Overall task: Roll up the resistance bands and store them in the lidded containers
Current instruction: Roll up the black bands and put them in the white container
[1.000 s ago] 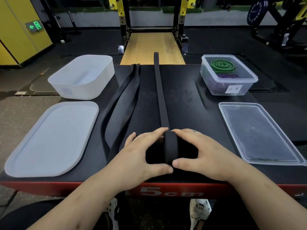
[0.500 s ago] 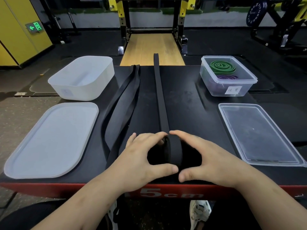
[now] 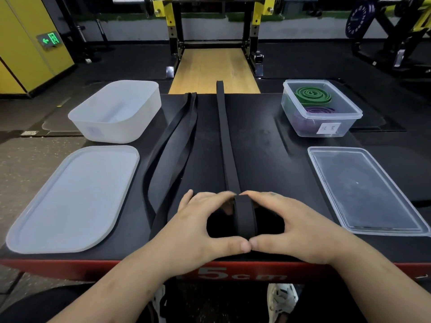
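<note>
Head view: I'm seeing left hand [image 3: 193, 226] and right hand [image 3: 297, 227] gripping the half-rolled black band [image 3: 245, 217] near the black platform's [image 3: 268, 159] front edge, fingers curled round it, thumbs touching. Its loose tail is running to the platform's far edge.

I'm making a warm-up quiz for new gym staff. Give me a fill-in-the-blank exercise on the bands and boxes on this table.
1. The left hand and the right hand grip a partly rolled band coloured ____.
2. The clear box holds a purple roll and a ____ one.
3. A loose band lies to the ____ of the gripped one.
Missing words: black; green; left.
</note>
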Available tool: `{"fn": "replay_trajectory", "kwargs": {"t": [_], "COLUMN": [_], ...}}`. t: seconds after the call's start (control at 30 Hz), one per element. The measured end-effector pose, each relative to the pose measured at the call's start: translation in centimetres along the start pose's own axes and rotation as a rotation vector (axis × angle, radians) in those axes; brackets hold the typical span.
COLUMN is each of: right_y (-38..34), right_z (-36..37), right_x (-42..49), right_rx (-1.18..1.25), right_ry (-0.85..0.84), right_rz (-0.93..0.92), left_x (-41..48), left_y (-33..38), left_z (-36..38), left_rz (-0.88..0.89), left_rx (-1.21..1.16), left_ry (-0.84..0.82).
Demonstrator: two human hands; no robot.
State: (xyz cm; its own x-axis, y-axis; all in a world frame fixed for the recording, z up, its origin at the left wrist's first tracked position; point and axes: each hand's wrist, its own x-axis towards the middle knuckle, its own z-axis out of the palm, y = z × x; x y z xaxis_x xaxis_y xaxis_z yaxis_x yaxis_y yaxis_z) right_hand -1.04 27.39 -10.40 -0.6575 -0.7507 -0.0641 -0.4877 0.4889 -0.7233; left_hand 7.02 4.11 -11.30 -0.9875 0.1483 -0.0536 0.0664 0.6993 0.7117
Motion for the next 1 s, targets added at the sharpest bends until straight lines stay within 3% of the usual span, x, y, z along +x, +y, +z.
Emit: {"fn": "replay_trajectory", "kwargs": {"t": [0.33,1.0], "right_y": [0.0,-0.4], "right_z": [0.2,0.3], "right_x": [-0.4,0.5], "right_rx": [0.020,0.038], "right_ry": [0.014,0.029], "right_rz": [0.058,0.048], "left_x": [0.6,-0.1], "left_y": [0.2,0.7], "left_z": [0.0,-0.2], "left_rz": [-0.085,-0.002], "left_rx": [0.014,0.022], "left_ry": [0.064,0.001]}}
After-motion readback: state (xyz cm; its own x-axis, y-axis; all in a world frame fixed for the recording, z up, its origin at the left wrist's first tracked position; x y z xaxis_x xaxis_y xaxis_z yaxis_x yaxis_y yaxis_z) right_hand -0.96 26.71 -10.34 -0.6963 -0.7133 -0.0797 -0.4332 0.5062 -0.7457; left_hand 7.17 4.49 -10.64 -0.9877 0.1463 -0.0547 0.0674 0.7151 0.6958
